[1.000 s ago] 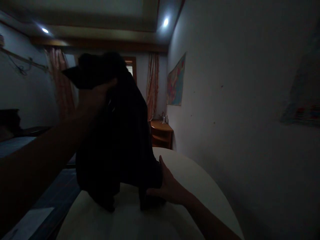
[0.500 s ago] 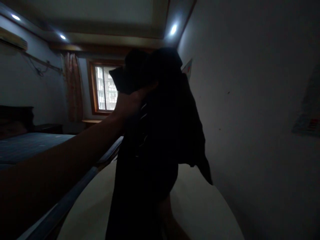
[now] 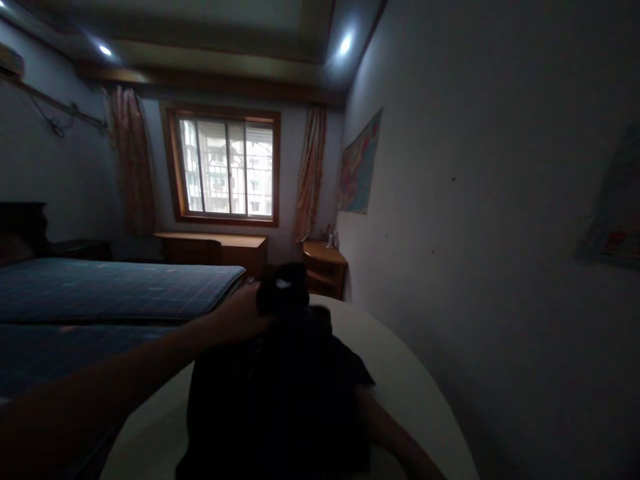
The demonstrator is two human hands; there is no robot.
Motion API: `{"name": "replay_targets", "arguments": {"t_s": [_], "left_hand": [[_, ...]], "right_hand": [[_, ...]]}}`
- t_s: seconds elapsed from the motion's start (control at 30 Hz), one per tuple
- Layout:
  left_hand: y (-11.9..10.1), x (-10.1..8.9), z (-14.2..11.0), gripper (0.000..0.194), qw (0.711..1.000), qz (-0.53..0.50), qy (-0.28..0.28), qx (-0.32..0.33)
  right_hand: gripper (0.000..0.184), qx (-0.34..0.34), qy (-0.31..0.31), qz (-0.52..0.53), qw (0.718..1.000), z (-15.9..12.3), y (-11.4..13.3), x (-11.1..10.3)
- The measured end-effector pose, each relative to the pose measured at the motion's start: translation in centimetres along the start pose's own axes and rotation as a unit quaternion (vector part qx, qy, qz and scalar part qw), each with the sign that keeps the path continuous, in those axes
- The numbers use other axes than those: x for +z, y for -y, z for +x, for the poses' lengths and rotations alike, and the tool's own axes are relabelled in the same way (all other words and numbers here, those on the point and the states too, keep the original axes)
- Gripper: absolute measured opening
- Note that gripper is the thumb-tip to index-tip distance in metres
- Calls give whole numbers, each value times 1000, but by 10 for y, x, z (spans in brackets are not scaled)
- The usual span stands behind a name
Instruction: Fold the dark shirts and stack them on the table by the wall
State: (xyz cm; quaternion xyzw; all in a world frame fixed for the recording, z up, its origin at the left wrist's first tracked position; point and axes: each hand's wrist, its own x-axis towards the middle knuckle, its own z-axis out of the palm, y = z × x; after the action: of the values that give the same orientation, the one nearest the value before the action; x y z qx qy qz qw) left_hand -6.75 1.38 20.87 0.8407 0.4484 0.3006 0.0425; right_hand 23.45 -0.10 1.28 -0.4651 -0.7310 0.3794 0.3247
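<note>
A black garment (image 3: 280, 400) with a collar-like upper part slumps over the white round table (image 3: 410, 373). It is too dark to tell its exact kind. My left hand (image 3: 243, 312) grips it near the top from the left side, with the fingertips partly lost in the dark cloth. On the right, my right hand (image 3: 367, 400) reaches in behind or under the garment's edge. Only the wrist side of that hand shows; its fingers are hidden.
A bed with a blue plaid mattress (image 3: 115, 287) stands to the left of the table. Beyond are a wooden desk (image 3: 240, 241) under the window and a corner shelf (image 3: 325, 253). The white wall (image 3: 475, 200) runs close along the right, with a map (image 3: 359, 163) on it.
The garment was held up high, swung right, and has now come down onto the table. My left hand has dropped with it. My right hand's fingers, visible a second ago, are now covered.
</note>
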Motion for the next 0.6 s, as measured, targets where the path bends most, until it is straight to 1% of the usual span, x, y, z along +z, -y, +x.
{"name": "replay_targets", "arguments": {"t_s": [0.03, 0.1, 0.13, 0.17, 0.2, 0.23, 0.3, 0.33, 0.37, 0.4, 0.43, 0.5, 0.57, 0.6], "left_hand": [[6, 15, -15, 24, 998, 2, 66, 23], [14, 42, -47, 33, 984, -16, 165, 63], [17, 53, -63, 37, 976, -33, 204, 74], [19, 61, -78, 39, 967, -44, 235, 82], [21, 67, -93, 42, 964, -40, 250, 85], [23, 70, -106, 47, 962, -33, 253, 92], [27, 72, -125, 56, 964, -36, 238, 112], [28, 71, -130, 55, 968, -50, 222, 108], [29, 70, -132, 51, 970, -71, 207, 102], [29, 71, -132, 45, 970, -96, 200, 95], [28, 72, -131, 44, 969, -114, 199, 91], [23, 79, -127, 49, 970, -105, 202, 86], [18, 87, -130, 58, 974, -39, 207, 84], [17, 91, -135, 58, 975, -1, 208, 82]], "right_hand": [[65, 30, 14, -3, 999, -6, -5, -6], [82, 89, 12, -33, 995, -16, -10, -19], [92, 101, 3, -61, 993, -21, -11, -25], [101, 95, 0, -93, 991, -24, -9, -30], [107, 75, 5, -126, 989, -28, -5, -34], [111, 49, 17, -155, 987, -30, 0, -36], [117, -11, 51, -199, 979, -34, 13, -35], [115, -40, 66, -214, 974, -34, 19, -32], [110, -66, 73, -221, 970, -33, 24, -27], [102, -90, 73, -220, 969, -32, 27, -20], [94, -114, 73, -207, 969, -29, 28, -13], [82, -153, 82, -168, 970, -23, 22, 3], [83, -174, 100, -139, 970, -18, 6, 15], [85, -175, 111, -136, 969, -17, -5, 19]]}}
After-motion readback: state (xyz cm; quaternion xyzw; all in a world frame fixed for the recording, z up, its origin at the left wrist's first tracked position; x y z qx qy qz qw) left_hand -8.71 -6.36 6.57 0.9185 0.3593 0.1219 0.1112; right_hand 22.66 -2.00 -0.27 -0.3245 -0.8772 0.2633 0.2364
